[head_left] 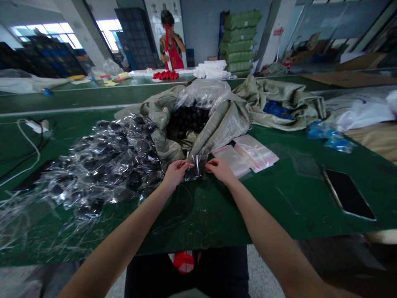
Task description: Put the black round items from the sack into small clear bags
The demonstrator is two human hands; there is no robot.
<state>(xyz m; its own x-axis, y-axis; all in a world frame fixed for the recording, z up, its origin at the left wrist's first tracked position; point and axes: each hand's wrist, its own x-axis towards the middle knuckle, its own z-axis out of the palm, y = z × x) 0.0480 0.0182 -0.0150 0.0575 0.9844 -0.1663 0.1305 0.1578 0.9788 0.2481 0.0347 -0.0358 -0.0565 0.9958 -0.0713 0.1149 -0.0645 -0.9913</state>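
Note:
Between my two hands is a clear plastic bag (pixel 196 166), pinched at its sides just above the green table. My left hand (pixel 176 174) is closed with its fingertips on the bag's left edge. On the right edge, my right hand (pixel 221 169) grips it with thumb and fingers together. Whether anything lies inside the bag I cannot tell. Left of my hands spreads a big pile of clear bags with black pieces (pixel 114 161) in them. Straight ahead, an open woven sack (pixel 217 124) holds many round black pieces (pixel 189 120). Stacks of flat clear bags (pixel 254 152) lie beside my right hand.
A phone (pixel 350 194) lies on the table (pixel 217 219) at right. Behind it are blue bagged pieces (pixel 330 136) and a second sack (pixel 288 91) with blue contents. A white cable (pixel 35 145) runs along the left. A person in a red apron (pixel 175 58) stands across the tables.

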